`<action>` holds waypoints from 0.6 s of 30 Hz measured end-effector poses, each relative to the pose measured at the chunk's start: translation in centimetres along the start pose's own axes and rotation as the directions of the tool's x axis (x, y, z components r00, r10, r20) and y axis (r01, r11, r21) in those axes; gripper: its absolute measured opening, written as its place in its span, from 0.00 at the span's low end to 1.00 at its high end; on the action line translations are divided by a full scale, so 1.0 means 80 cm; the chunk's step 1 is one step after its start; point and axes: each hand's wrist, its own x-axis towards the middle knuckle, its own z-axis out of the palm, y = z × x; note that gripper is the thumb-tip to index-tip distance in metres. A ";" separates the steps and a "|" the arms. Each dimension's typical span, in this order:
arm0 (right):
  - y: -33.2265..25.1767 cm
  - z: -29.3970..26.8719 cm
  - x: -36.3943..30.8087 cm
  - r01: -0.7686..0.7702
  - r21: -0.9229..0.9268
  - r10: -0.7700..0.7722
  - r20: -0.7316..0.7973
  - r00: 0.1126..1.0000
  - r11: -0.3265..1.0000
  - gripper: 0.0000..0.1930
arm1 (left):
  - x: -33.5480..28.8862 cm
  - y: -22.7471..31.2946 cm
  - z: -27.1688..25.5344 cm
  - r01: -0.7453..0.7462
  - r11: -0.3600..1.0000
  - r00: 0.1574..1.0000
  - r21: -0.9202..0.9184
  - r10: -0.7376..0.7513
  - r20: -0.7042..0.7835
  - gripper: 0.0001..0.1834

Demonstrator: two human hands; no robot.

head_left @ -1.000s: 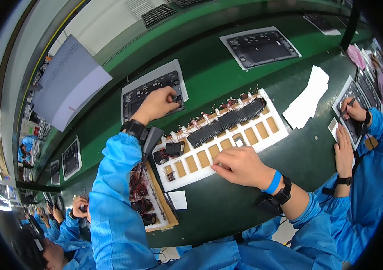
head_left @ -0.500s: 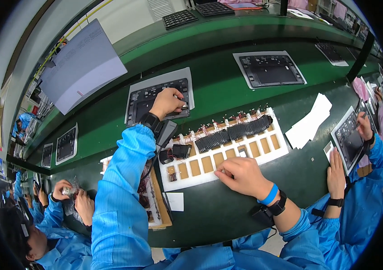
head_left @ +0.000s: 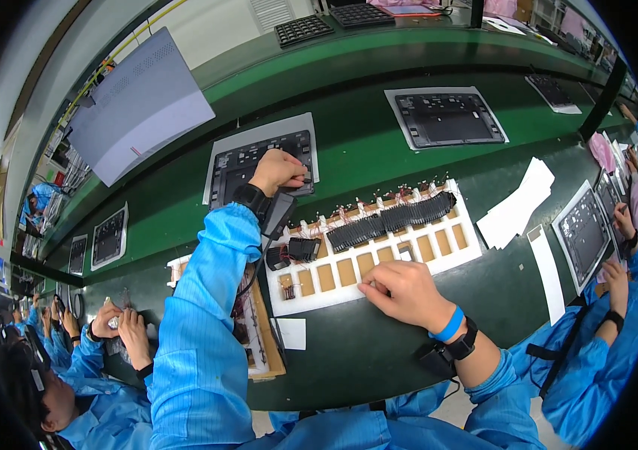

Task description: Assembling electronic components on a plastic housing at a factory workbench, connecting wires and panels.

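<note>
My left hand reaches over a black flat tablet-like housing lying on a white sheet. Its fingers are pinched near the housing's right side, and whatever sits between them is too small to make out. Close to the front edge of a white foam tray, my right hand is closed, thumb against forefinger, with any held thing hidden. Packed in the tray's rear part are rows of small black parts with thin red and dark wires. Several front compartments show a brown bottom.
Another black housing lies at the back right. White paper strips rest right of the tray, with a separate strip nearer me. A second tray lies under my left forearm. Co-workers' hands work at both sides.
My left hand has shifted very slightly, still over the housing; my right hand is nearly still. A white strip now lies on the table at right, where the co-worker's hands have drawn back rightward.
</note>
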 end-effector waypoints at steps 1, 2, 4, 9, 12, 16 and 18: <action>-0.001 -0.001 0.000 -0.003 0.000 0.003 0.003 1.000 1.000 0.08 | -0.001 -0.004 0.003 -0.039 0.999 0.999 -0.013 0.038 -0.033 0.09; -0.001 -0.001 0.000 -0.008 -0.001 0.008 0.006 1.000 1.000 0.08 | -0.003 -0.006 0.006 -0.078 0.997 0.995 -0.025 0.076 -0.065 0.08; 0.000 -0.001 0.000 -0.004 -0.002 0.004 0.002 1.000 1.000 0.08 | -0.004 -0.005 0.008 -0.059 0.997 0.995 0.050 0.063 -0.079 0.09; -0.001 -0.001 -0.001 0.004 -0.003 -0.004 -0.008 1.000 1.000 0.08 | -0.004 -0.004 0.007 -0.009 0.988 0.998 0.152 0.019 -0.063 0.10; 0.000 0.001 0.001 0.016 0.002 -0.016 -0.011 1.000 1.000 0.08 | -0.003 -0.005 0.007 0.017 0.988 0.997 0.154 -0.004 -0.083 0.11; 0.000 -0.003 -0.003 0.003 0.006 -0.003 -0.014 1.000 1.000 0.08 | -0.015 0.000 0.025 -0.082 0.969 0.987 0.233 0.111 -0.114 0.10; 0.001 -0.002 -0.001 0.003 0.004 -0.003 -0.013 1.000 1.000 0.08 | -0.025 -0.004 0.028 -0.142 0.937 0.971 0.319 0.195 -0.141 0.09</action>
